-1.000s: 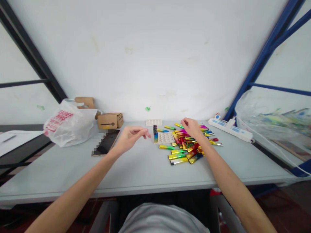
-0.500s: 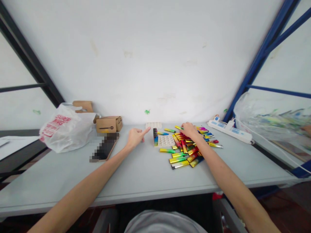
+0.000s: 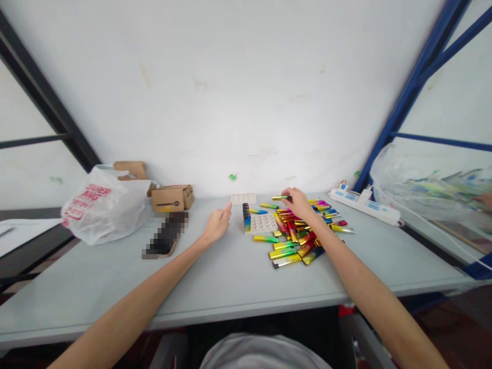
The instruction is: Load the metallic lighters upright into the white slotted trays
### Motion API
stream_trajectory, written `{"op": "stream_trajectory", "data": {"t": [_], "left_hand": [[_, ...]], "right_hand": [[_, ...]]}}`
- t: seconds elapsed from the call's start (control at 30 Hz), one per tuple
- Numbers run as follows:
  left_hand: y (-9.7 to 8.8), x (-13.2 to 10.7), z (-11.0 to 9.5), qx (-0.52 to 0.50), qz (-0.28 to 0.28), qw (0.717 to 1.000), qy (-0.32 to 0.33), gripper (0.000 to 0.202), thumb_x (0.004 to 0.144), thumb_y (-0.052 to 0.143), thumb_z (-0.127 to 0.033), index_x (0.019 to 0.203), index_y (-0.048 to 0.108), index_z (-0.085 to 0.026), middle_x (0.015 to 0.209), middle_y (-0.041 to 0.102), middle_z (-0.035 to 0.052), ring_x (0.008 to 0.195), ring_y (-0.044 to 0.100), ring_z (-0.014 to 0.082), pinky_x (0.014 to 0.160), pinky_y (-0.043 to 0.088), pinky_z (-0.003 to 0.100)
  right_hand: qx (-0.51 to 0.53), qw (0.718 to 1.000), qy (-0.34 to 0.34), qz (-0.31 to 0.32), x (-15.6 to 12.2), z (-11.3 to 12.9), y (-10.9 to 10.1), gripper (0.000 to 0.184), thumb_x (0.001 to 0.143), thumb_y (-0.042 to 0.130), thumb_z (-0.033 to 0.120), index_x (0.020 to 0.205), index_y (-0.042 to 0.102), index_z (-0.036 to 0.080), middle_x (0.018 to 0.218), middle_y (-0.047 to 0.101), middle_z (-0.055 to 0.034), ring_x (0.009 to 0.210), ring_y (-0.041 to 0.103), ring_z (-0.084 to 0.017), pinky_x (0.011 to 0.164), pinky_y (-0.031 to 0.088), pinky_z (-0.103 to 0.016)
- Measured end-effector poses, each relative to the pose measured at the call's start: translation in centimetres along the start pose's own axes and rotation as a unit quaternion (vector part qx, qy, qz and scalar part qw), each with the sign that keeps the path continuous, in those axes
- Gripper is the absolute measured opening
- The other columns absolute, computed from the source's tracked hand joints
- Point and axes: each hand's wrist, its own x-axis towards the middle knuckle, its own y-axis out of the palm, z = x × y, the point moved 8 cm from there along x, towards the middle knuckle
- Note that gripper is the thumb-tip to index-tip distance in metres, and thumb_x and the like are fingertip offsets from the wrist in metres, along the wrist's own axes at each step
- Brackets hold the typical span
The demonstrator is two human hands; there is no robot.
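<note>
pinching a lighter [image 3: 280, 198], long axis crosswise, the right hand [image 3: 300, 203] has the nearer pitted tray [image 3: 264, 222] leftward; left hand's [image 3: 218, 224] grip unclear.

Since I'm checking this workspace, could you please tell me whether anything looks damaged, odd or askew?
No damage stands out. The loose shiny multicoloured lighters look askew, crisscrossed mostly right of the nearer white rectangular tray, unlike its upright row.

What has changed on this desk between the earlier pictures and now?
The right hand has taken hold of a lighter at the far side of the pile and moved it a little left. The left hand has drawn back slightly from the upright lighters, thumb now pointing up. The upright lighters, the near white tray and the phone stayed put.
</note>
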Motion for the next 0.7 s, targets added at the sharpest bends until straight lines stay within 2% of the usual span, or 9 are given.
{"op": "stream_trajectory", "data": {"t": [0.1, 0.2, 0.3, 0.37, 0.47, 0.53, 0.63, 0.7], "left_hand": [[0.7, 0.0, 0.3, -0.075, 0.017, 0.997, -0.018, 0.063, 0.09, 0.035, -0.083, 0.061, 0.024, -0.028, 0.048, 0.017, -0.0115, 0.034, 0.025, 0.0083, 0.036, 0.023, 0.023], [0.8, -0.1, -0.2, -0.13, 0.033, 0.991, 0.0, 0.057, 0.088, 0.043, -0.081, 0.074, 0.041, -0.025, 0.051, 0.018, -0.015, 0.033, 0.023, 0.0076, 0.033, 0.027, 0.02], [0.3, -0.2, -1.1, -0.124, 0.038, 0.991, 0.04, 0.054, 0.084, 0.061, -0.071, 0.105, 0.052, -0.023, 0.056, 0.034, -0.0153, 0.032, 0.034, 0.0079, 0.035, 0.031, 0.02], [-0.1, -0.4, -1.4, -0.083, 0.026, 0.995, 0.054, 0.052, 0.079, 0.07, -0.065, 0.104, 0.055, -0.022, 0.06, 0.043, -0.0128, 0.035, 0.044, 0.0089, 0.038, 0.031, 0.02], [-0.3, -0.5, -1.5, -0.016, 0.015, 0.998, 0.059, 0.047, 0.074, 0.076, -0.062, 0.076, 0.058, -0.019, 0.051, 0.042, -0.0103, 0.038, 0.045, 0.0096, 0.043, 0.03, 0.022], [-0.4, -0.6, -1.6, 0.011, 0.006, 0.998, 0.062, 0.05, 0.07, 0.079, -0.064, 0.064, 0.056, -0.019, 0.045, 0.043, -0.0085, 0.04, 0.041, 0.0097, 0.045, 0.028, 0.023], [-0.7, -0.7, -2.1, 0.022, 0.0, 0.997, 0.072, 0.053, 0.067, 0.079, -0.067, 0.059, 0.059, -0.019, 0.047, 0.049, -0.0047, 0.044, 0.041, 0.011, 0.046, 0.027, 0.025], [-0.5, -0.6, -2.3, 0.033, 0.017, 0.996, 0.075, 0.054, 0.073, 0.073, -0.069, 0.061, 0.065, -0.018, 0.052, 0.055, -0.0023, 0.046, 0.043, 0.012, 0.047, 0.028, 0.026]], "right_hand": [[0.185, 0.98, 0.065, -0.021, -0.4, 0.2, 0.0, 0.023, 0.082, 0.071, 0.03, 0.101, 0.07, 0.017, 0.089, 0.07, -0.0032, 0.076, 0.062, -0.018, 0.08, 0.051, -0.034], [0.38, 0.915, 0.134, -0.024, -1.1, 0.8, 1.0, 0.04, 0.071, 0.082, 0.044, 0.1, 0.071, 0.019, 0.084, 0.068, -0.0003, 0.076, 0.063, -0.016, 0.074, 0.052, -0.031], [0.5, 0.85, 0.162, -0.001, -1.6, 2.3, 2.1, 0.045, 0.066, 0.087, 0.051, 0.094, 0.07, 0.021, 0.093, 0.07, -0.0027, 0.089, 0.065, -0.018, 0.079, 0.054, -0.029], [0.531, 0.83, 0.168, 0.013, -1.8, 3.3, 2.5, 0.046, 0.068, 0.086, 0.056, 0.09, 0.067, 0.022, 0.098, 0.07, -0.0041, 0.091, 0.065, -0.018, 0.08, 0.055, -0.029], [0.548, 0.819, 0.167, 0.038, -2.2, 4.7, 2.9, 0.051, 0.073, 0.078, 0.068, 0.092, 0.058, 0.025, 0.096, 0.069, -0.0031, 0.082, 0.066, -0.018, 0.073, 0.056, -0.031], [0.548, 0.82, 0.152, 0.065, -2.5, 5.9, 3.2, 0.052, 0.078, 0.071, 0.073, 0.096, 0.052, 0.027, 0.083, 0.067, 0.0011, 0.069, 0.063, -0.016, 0.066, 0.054, -0.03], [0.51, 0.846, 0.13, 0.089, -2.8, 7.0, 3.5, 0.049, 0.085, 0.062, 0.074, 0.099, 0.05, 0.029, 0.061, 0.048, 0.0094, 0.047, 0.043, -0.01, 0.05, 0.04, -0.022], [0.451, 0.88, 0.126, 0.084, -3.0, 7.0, 3.6, 0.049, 0.087, 0.057, 0.076, 0.094, 0.05, 0.028, 0.058, 0.038, 0.0102, 0.044, 0.033, -0.01, 0.044, 0.029, -0.021]]}}
